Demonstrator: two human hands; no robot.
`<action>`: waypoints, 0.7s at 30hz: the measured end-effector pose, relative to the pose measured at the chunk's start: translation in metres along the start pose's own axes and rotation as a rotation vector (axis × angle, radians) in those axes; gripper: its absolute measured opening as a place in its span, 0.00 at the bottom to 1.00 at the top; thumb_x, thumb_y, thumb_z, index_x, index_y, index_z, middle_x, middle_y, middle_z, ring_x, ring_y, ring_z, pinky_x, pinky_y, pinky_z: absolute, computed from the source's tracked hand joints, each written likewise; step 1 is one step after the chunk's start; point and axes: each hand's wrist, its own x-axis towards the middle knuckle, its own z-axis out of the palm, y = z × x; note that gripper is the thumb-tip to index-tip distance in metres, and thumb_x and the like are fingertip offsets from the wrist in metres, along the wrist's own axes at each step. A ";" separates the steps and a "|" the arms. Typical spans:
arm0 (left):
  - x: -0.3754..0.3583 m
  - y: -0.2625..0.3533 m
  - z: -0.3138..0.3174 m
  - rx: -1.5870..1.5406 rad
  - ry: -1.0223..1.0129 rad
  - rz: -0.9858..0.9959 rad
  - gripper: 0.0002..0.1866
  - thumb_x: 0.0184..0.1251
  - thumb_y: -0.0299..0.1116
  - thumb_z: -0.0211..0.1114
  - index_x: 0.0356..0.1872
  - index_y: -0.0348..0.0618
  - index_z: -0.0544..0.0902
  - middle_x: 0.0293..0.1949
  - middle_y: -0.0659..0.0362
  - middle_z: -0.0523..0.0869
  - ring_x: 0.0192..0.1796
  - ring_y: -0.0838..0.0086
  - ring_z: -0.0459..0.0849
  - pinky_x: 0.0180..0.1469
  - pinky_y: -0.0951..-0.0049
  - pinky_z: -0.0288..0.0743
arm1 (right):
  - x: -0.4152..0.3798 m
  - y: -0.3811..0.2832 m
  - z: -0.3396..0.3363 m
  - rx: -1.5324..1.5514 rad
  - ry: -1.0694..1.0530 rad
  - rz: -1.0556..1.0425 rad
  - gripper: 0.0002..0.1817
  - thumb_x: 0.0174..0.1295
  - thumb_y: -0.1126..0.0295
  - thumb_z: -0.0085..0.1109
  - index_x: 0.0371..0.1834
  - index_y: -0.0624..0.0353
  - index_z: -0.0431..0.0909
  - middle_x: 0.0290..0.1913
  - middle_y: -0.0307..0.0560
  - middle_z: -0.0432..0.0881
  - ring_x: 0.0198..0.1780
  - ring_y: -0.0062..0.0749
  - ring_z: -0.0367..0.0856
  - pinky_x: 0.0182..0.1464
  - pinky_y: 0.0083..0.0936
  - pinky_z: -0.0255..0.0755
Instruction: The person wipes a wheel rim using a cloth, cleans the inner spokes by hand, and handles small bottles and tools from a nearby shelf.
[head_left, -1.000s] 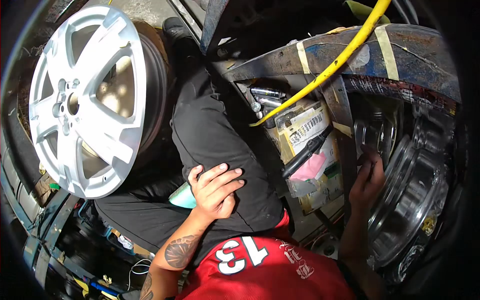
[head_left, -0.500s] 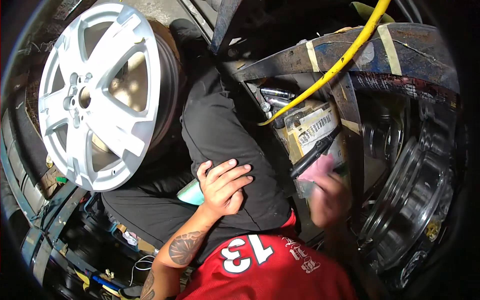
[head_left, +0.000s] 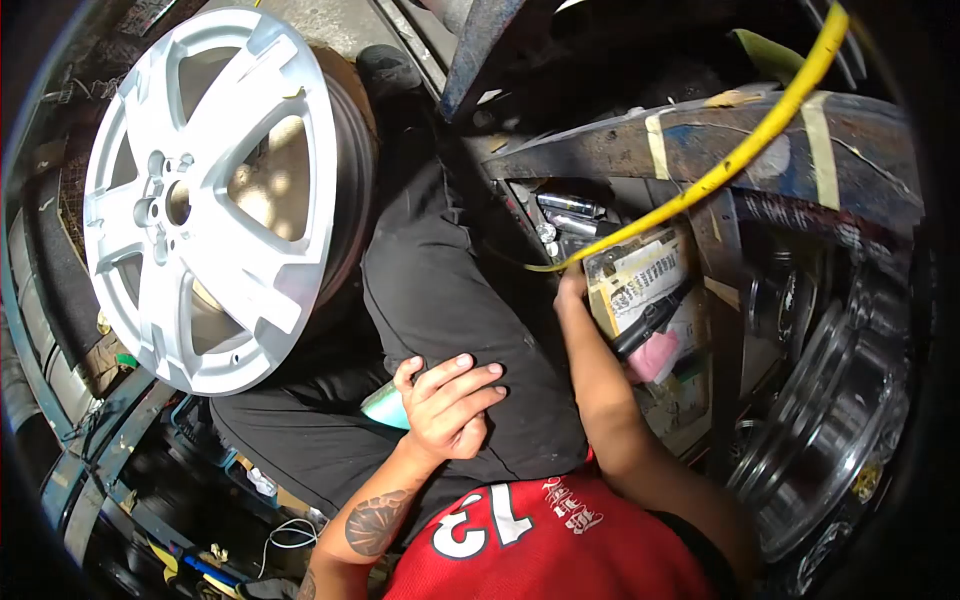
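My left hand lies on the thigh of my dark trousers, its fingers stretched and slightly apart. Tucked beside its wrist is a shiny green object, partly hidden by the hand. My right hand reaches down at the near edge of a box with a printed label, close to the end of a yellow hose. Its fingers are mostly hidden. A black tube-like tool and a pink cloth lie by the label. To the left stands a silver alloy wheel, facing me.
Spray cans lie behind the box. A rusty metal frame with tape strips crosses the upper right. Dark shiny wheel rims are stacked at right. Blue-green metal bars and a white cable are at lower left.
My right hand has left the pink cloth and moved forward and left to the box's near edge. The cloth now lies by the black tool. My left hand stays on the thigh.
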 end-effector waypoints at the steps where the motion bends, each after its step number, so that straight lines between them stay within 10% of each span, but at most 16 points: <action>1: 0.000 0.000 -0.001 0.001 -0.001 -0.004 0.16 0.49 0.28 0.58 0.35 0.51 0.92 0.48 0.65 0.93 0.64 0.67 0.81 0.79 0.55 0.47 | 0.045 0.034 0.016 0.225 0.032 -0.029 0.35 0.69 0.50 0.67 0.72 0.62 0.74 0.66 0.58 0.80 0.63 0.44 0.80 0.68 0.34 0.71; 18: 0.000 -0.002 0.003 -0.003 -0.020 0.017 0.17 0.52 0.28 0.56 0.38 0.55 0.92 0.51 0.68 0.92 0.65 0.71 0.80 0.79 0.56 0.46 | -0.019 -0.091 0.054 0.782 0.158 -0.560 0.38 0.59 0.55 0.76 0.68 0.66 0.73 0.59 0.58 0.82 0.55 0.49 0.82 0.60 0.36 0.76; 21: -0.001 -0.001 0.002 -0.007 -0.022 0.020 0.17 0.51 0.28 0.56 0.38 0.55 0.92 0.51 0.68 0.92 0.65 0.71 0.80 0.79 0.56 0.46 | -0.024 -0.078 0.041 -0.136 0.342 -0.682 0.30 0.62 0.61 0.73 0.61 0.66 0.73 0.45 0.52 0.80 0.44 0.42 0.80 0.47 0.37 0.77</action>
